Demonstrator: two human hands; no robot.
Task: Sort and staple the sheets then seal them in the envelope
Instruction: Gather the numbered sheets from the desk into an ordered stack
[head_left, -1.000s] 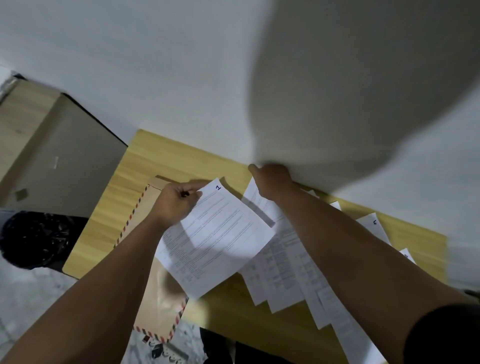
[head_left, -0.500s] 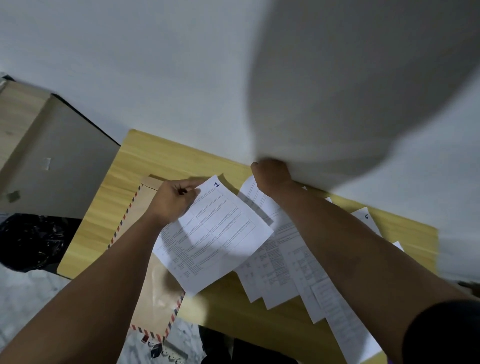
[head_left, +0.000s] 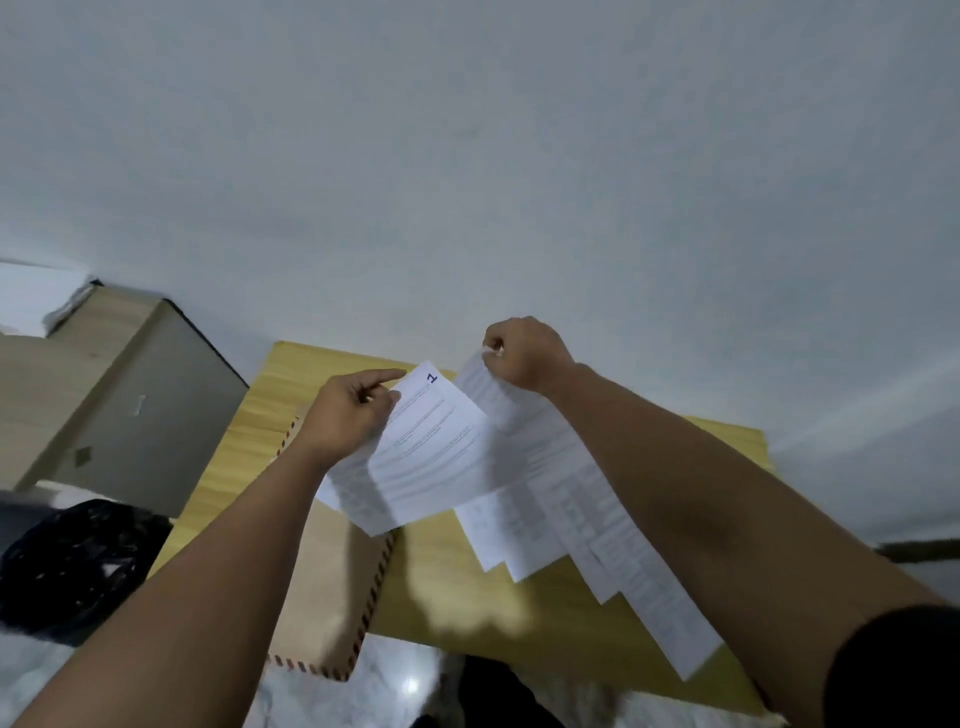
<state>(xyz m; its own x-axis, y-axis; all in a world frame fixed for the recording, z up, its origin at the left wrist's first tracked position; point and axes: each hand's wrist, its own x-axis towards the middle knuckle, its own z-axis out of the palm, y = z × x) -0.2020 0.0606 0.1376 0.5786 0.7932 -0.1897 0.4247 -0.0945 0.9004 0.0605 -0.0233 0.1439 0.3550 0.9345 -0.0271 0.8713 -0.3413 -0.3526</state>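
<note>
The left hand (head_left: 348, 415) pinches the top left corner of the sheet marked 1 (head_left: 431, 452), with its pointer finger straight along the top edge. That sheet's long side runs from the far end of the yellow table (head_left: 291, 384) back toward the person, a bit tilted, and the number sits at the far corner. The right hand (head_left: 524, 353) is curled tight on the top of another sheet (head_left: 524, 431), past the table's far edge. More sheets (head_left: 623, 551) fan out under the right arm, long sides slanting toward the table's near right corner. The brown envelope (head_left: 332, 587) lies under the left arm, its long side hanging past the table's near edge.
</note>
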